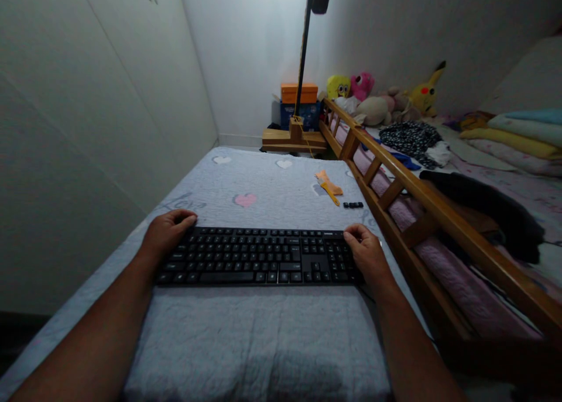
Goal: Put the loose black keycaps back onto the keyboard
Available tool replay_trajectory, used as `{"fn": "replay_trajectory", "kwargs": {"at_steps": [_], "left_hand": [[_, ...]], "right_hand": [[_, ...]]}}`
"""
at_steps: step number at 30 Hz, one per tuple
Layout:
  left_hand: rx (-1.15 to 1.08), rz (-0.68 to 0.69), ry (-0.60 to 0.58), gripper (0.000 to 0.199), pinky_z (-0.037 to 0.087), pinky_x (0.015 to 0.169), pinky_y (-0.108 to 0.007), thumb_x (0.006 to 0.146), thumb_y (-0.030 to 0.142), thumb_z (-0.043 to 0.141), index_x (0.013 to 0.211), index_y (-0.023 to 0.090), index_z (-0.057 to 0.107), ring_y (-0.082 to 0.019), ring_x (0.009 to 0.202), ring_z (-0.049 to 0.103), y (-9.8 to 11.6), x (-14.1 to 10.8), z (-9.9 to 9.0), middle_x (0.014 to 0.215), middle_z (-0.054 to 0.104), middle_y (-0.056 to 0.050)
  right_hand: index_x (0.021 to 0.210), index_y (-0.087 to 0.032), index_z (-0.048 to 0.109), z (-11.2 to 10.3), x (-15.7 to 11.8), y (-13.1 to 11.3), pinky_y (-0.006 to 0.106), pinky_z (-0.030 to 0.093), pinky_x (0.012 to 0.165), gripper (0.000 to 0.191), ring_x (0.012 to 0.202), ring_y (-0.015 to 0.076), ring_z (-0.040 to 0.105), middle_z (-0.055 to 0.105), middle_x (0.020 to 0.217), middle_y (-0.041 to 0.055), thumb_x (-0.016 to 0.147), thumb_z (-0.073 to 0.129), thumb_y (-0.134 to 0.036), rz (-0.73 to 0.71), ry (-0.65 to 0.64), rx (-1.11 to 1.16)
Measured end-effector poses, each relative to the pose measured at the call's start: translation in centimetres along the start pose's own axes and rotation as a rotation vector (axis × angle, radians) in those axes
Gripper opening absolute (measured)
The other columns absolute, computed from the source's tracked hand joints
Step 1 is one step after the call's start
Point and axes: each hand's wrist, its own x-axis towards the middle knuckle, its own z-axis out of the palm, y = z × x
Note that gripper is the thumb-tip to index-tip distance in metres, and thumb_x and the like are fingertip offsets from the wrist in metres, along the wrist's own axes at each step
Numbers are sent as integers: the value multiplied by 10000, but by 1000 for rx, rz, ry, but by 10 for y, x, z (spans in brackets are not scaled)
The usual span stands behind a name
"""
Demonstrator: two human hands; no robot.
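Note:
A black computer keyboard (pixel 246 256) lies across the grey quilted cover in front of me, its keys facing up. My left hand (pixel 169 232) is closed on its far left corner, thumb and fingers together at the edge. At the far right corner, my right hand (pixel 363 247) pinches the other end, hiding part of the number pad. Beyond the right end is a short row of small black pieces that look like keycaps (pixel 353 205). Close by, a yellow-handled brush (pixel 330 194) rests against an orange cloth (pixel 322 177).
A wooden bed rail (pixel 395 174) runs along the right side, with clothes (pixel 413 141), folded bedding and plush toys (pixel 373 109) past it. A lamp stand (pixel 302 51) on a wooden base and an orange box (pixel 299 92) stand at the back. A white panelled surface (pixel 88 127) rises on the left.

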Motion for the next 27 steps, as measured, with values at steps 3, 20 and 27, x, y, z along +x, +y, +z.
{"fn": "replay_trajectory", "kwargs": {"at_steps": [3,20,27], "left_hand": [[0,7,1,468,488,829,-315,648,558,583,890,176,703,-253,886,648,1,0,0,934,736,-65],[3,4,3,478,488,840,-324,641,561,566,890,176,701,-259,888,653,-1,2,1,925,736,-65],[1,6,20,446,501,848,-327,634,546,570,859,184,699,-259,886,664,2,1,0,922,744,-65]], "right_hand": [[778,-203,606,1,-1,-3,319,415,701,240,740,200,561,604,753,14,760,593,-441,11,-1,35],[758,-206,612,1,0,-5,310,418,693,235,729,194,548,600,726,3,737,633,-439,21,-8,141],[763,-206,613,1,3,-1,311,419,708,239,736,191,548,594,725,-4,752,634,-445,1,-20,145]]}}
